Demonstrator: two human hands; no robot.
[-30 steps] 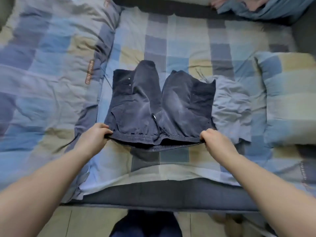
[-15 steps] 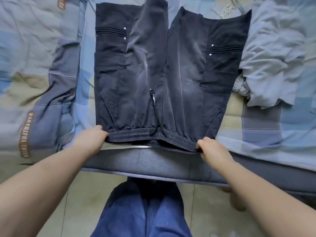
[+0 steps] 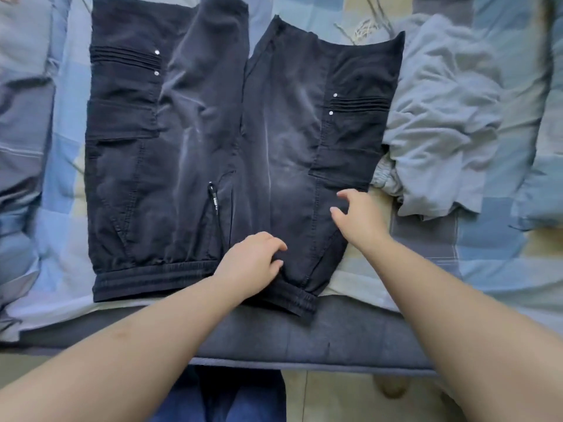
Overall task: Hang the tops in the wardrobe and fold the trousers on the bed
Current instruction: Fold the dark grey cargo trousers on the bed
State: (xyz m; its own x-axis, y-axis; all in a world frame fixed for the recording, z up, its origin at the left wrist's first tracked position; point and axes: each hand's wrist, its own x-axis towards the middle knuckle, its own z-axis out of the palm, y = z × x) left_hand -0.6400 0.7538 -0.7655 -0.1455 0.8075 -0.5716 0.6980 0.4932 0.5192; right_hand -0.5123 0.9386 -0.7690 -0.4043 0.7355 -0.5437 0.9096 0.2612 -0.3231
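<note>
Black trousers (image 3: 213,147) lay flat on bed (image 3: 304,342). My left hand (image 3: 253,266) pressed cloth, fingers bent. My right hand (image 3: 359,217) loose, held nothing.

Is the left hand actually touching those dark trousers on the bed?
Touching. In the head view the left hand rests on the dark trousers just above the waistband, its fingers lying on the fabric with no gap showing.
</note>
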